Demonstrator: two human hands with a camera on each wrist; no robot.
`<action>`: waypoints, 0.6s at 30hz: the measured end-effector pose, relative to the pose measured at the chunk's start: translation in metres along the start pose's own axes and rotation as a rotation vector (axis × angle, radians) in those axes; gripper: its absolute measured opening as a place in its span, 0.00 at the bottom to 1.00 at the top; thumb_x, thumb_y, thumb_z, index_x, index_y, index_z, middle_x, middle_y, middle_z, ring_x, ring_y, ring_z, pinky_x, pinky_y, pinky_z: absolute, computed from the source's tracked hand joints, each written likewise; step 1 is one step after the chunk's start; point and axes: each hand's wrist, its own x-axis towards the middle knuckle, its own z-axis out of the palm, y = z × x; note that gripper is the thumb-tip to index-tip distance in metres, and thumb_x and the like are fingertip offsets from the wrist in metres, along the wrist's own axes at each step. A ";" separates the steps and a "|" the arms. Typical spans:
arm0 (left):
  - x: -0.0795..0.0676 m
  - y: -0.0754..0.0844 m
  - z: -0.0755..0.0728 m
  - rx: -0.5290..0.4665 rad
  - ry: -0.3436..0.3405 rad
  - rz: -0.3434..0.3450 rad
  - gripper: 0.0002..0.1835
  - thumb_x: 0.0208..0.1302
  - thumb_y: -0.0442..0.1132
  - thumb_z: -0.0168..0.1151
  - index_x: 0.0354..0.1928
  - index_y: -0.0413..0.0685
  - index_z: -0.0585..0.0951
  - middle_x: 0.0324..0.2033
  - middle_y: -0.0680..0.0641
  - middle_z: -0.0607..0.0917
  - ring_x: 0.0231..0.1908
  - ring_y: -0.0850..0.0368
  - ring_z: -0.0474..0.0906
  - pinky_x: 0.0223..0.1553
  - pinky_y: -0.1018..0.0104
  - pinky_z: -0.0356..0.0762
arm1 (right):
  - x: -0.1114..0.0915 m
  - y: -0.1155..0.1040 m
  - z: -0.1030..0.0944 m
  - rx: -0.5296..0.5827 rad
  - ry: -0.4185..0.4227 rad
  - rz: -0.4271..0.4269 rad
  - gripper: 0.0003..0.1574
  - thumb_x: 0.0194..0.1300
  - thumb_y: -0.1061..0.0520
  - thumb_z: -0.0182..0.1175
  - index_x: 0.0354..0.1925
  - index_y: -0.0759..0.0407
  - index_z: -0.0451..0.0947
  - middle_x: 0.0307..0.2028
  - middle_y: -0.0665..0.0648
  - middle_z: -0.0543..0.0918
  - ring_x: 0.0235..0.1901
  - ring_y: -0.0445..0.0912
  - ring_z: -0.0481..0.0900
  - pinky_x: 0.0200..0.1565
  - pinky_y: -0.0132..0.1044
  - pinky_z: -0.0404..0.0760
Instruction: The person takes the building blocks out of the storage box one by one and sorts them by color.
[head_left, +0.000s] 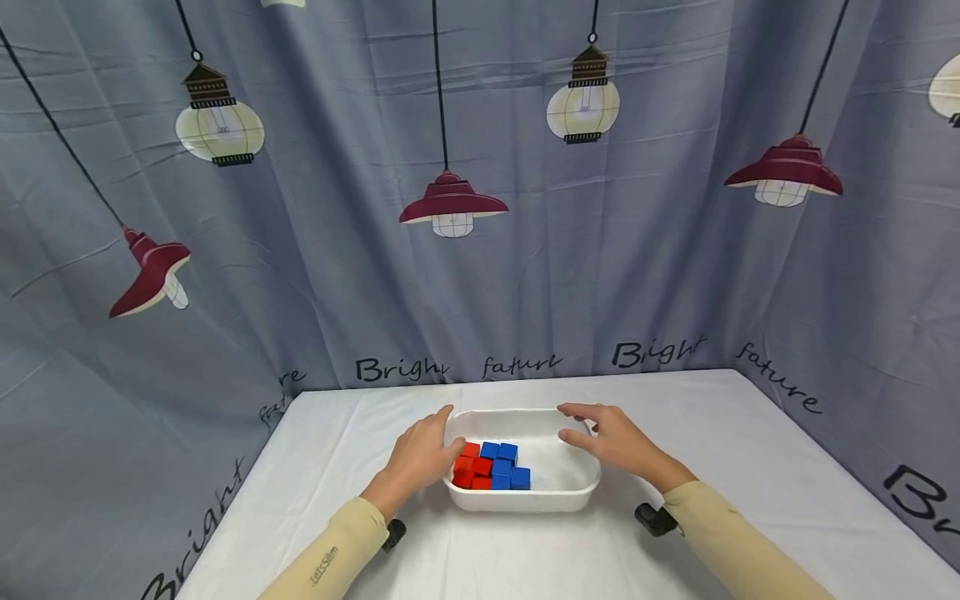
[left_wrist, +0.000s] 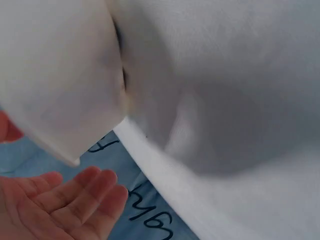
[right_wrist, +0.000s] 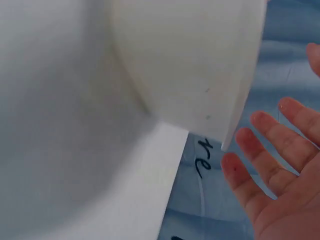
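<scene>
A white rectangular tray [head_left: 525, 502] with rounded corners stands on the table in front of me. Inside its left half sit several red cubes [head_left: 463, 477] beside several blue cubes [head_left: 502, 468], packed together. My left hand [head_left: 418, 457] is at the left rim, its thumb reaching over toward the red cubes; the left wrist view shows its fingers [left_wrist: 95, 200] extended and loose by the tray's corner. At the right end, my right hand [head_left: 621, 440] has its fingers spread around the rim. In the right wrist view those fingers [right_wrist: 280, 145] are relaxed, near the tray wall [right_wrist: 185, 60].
A white cloth covers the table [head_left: 750, 467]. Behind it and along both sides hangs a grey-blue curtain [head_left: 510, 292] printed with lamps and lettering. Small black devices [head_left: 656, 519] sit under both wrists, close over the cloth.
</scene>
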 end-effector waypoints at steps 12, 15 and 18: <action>0.004 0.002 0.020 0.050 0.036 -0.012 0.27 0.71 0.40 0.54 0.71 0.43 0.71 0.61 0.41 0.80 0.59 0.44 0.79 0.59 0.44 0.77 | 0.016 -0.009 -0.005 0.167 0.020 0.049 0.33 0.67 0.41 0.64 0.63 0.57 0.78 0.55 0.58 0.85 0.52 0.50 0.79 0.52 0.49 0.78; 0.003 0.003 0.021 0.071 0.054 0.002 0.26 0.71 0.40 0.54 0.70 0.43 0.71 0.60 0.41 0.81 0.58 0.45 0.79 0.57 0.44 0.78 | 0.021 -0.013 -0.008 0.211 0.018 0.062 0.33 0.68 0.41 0.63 0.64 0.55 0.76 0.56 0.56 0.84 0.53 0.51 0.78 0.53 0.51 0.78; 0.003 0.001 0.022 0.099 0.066 0.007 0.26 0.72 0.40 0.53 0.70 0.43 0.71 0.59 0.42 0.82 0.57 0.45 0.79 0.55 0.45 0.80 | 0.027 -0.019 -0.010 0.264 0.002 0.087 0.33 0.68 0.41 0.63 0.65 0.54 0.76 0.56 0.56 0.84 0.53 0.52 0.77 0.51 0.50 0.79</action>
